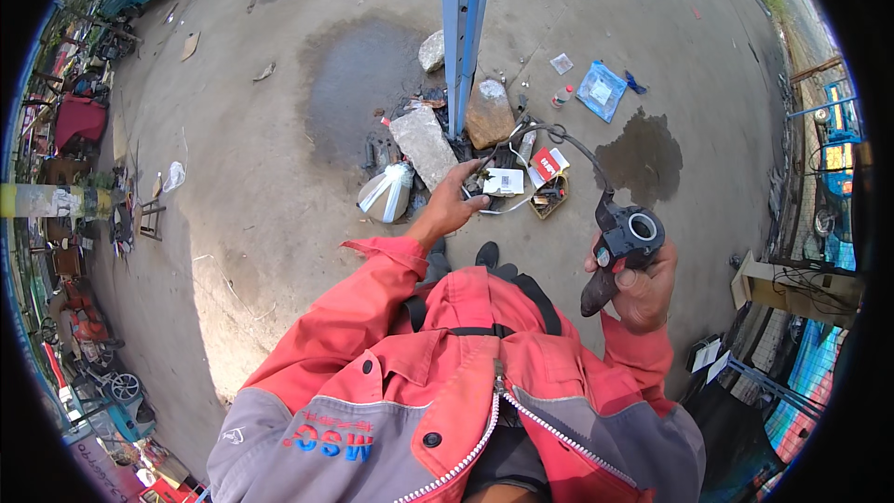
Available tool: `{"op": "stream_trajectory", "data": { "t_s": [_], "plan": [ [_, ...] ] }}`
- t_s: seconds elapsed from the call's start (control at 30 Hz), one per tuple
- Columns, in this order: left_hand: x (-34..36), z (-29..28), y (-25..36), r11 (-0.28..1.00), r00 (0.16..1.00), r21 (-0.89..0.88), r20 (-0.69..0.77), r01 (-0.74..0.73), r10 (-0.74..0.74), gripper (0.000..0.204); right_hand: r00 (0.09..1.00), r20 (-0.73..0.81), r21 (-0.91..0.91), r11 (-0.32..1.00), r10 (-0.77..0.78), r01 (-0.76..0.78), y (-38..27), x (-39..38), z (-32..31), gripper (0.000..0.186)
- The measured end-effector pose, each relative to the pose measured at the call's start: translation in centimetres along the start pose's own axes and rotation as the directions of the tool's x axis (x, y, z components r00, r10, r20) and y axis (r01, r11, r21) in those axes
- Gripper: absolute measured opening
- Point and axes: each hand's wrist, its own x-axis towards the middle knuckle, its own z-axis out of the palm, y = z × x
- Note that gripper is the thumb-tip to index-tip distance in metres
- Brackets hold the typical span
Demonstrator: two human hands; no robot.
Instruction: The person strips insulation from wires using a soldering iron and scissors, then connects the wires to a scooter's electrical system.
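In my right hand point(644, 296) is a black handlebar control housing point(629, 237) with a round metal-lined opening and a small red spot on its side. My thumb and fingers wrap its lower part. A black cable point(585, 151) leaves the housing and arcs over to the left, with a small loop in it. My left hand point(449, 200) is closed on the cable's other end, thumb apart from the bent fingers. Below the cable on the ground are a white card point(504, 182), a red and white box point(548, 166) and a small tray point(549, 199) of parts.
A blue metal post point(466, 28) rises ahead, with stone blocks point(425, 145) round its base. A strapped round bundle point(386, 194) lies left of them. A bottle point(562, 97) and blue plastic bag point(602, 90) lie beyond, right. Clutter lines both sides.
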Motion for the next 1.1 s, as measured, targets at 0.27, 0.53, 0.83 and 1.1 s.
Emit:
{"op": "stream_trajectory", "data": {
  "t_s": [0.27,0.53,0.83,1.1],
  "plan": [
    [-0.8,-1.0,-1.0,0.980,0.989,-0.197,0.145,0.012,0.017,0.044,0.995,0.097,0.727,0.680,0.027,-0.090,-3.7,0.0,2.0,0.063],
    [-1.4,-0.9,3.1,0.934,0.970,-0.340,0.240,0.109,-0.026,0.028,0.995,-0.050,0.729,0.678,-0.088,0.096,-3.8,1.2,1.6,0.062],
    [-2.7,-2.5,5.1,0.676,0.956,-0.685,0.273,0.271,-0.107,0.009,0.959,-0.268,0.339,0.922,-0.094,0.185,-2.6,1.7,3.6,0.017],
    [-3.5,-4.2,8.0,0.497,0.954,-0.819,0.293,0.286,-0.066,0.007,0.956,-0.292,0.126,0.990,-0.029,0.068,2.5,1.9,5.0,0.036]
  ]
}}
